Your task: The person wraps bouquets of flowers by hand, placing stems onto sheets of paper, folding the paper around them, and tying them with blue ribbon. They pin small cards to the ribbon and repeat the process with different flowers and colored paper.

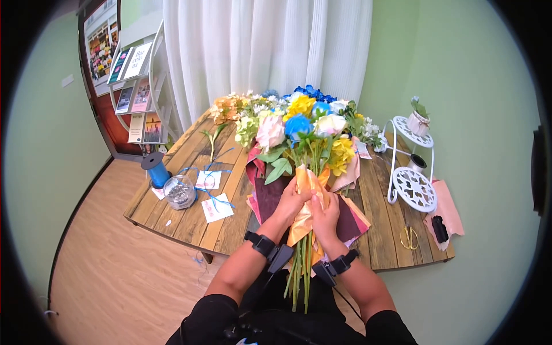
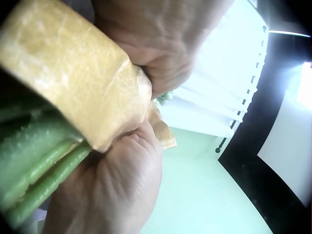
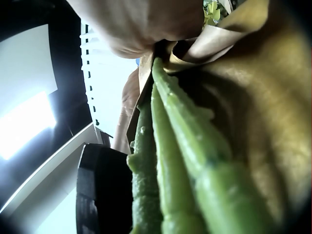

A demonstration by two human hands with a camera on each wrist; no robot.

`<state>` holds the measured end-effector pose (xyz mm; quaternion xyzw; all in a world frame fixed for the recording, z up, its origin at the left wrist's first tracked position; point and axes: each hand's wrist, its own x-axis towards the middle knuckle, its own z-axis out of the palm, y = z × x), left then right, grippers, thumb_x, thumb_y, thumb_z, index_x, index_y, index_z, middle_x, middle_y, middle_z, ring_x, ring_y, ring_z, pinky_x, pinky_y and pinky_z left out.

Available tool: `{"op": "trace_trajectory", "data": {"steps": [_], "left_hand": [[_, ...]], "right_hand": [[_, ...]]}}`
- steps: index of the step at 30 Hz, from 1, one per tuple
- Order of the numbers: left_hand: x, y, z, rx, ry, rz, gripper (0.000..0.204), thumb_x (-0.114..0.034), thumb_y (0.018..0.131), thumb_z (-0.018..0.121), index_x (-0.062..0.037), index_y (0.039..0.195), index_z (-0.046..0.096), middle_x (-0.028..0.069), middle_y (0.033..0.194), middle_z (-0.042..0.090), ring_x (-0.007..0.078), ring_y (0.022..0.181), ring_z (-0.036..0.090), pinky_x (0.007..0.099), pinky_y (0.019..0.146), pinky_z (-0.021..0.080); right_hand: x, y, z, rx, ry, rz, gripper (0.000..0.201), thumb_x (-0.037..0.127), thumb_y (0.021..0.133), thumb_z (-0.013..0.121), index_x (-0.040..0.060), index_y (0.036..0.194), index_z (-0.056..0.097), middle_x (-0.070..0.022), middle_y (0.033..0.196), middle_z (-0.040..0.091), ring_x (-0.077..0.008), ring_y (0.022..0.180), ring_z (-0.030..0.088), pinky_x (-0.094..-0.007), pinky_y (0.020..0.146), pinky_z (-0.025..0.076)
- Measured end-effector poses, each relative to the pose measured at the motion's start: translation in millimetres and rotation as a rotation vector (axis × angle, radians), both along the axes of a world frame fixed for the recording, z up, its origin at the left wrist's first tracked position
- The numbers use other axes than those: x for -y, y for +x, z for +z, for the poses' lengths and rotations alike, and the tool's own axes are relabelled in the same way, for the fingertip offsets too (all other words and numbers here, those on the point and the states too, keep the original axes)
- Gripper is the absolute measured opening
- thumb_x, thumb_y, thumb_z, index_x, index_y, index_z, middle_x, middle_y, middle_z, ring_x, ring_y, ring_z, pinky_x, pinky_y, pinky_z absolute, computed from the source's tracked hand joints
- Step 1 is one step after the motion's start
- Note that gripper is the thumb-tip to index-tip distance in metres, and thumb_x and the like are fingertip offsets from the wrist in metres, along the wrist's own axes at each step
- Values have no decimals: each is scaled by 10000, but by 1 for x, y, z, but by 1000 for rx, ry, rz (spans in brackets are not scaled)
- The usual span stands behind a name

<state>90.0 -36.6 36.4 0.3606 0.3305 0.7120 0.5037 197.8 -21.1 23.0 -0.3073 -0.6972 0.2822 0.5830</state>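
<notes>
A bouquet of artificial flowers, with yellow, blue, pink and white blooms, stands up between both hands in the head view. Orange-gold wrapping paper goes around its green stems, which stick out below toward the person's lap. The left hand grips the wrapped stems from the left. From the other side the right hand grips the same paper, thumb on its front. Close up in the left wrist view, the paper is creased around the stems. Bare stems run out of the paper in the right wrist view.
Dark red paper lies under the bouquet on the wooden table. To the left are a blue ribbon spool, a clear jar and white cards. Gold scissors and a white two-tier stand are on the right.
</notes>
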Motion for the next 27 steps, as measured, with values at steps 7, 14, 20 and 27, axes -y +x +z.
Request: {"op": "trace_trajectory", "data": {"steps": [7,14,20,27], "left_hand": [[-12,-7,21,10,87,2,389,3,800,597,-41,1160,458,52,997,590,130,865,589,265,763,480],[-34,-28,-18,-61,-248,-38,407,-190,827,631,-9,1151,463,99,1026,589,180,917,580,318,782,477],[-31,-46,-26,-643,-361,593,831,-538,803,560,75,1306,310,216,1226,431,261,1052,524,336,829,447],[13,-54,-4,-919,-345,361,786,-389,728,701,87,1260,369,178,1103,529,217,899,600,298,750,487]], "right_hand": [[-19,-8,17,-126,-15,75,220,133,823,578,-25,973,553,-151,886,515,-302,845,530,-354,769,415],[-52,-12,-12,316,-81,119,451,185,784,611,-15,1162,470,-231,1036,510,-391,1007,489,-426,878,390],[-35,-6,12,356,-74,220,426,309,834,584,7,1131,535,-208,1078,487,-327,1048,475,-366,912,379],[-55,31,10,348,-12,19,259,227,732,699,0,823,612,-161,1027,521,-274,894,571,-345,801,453]]}}
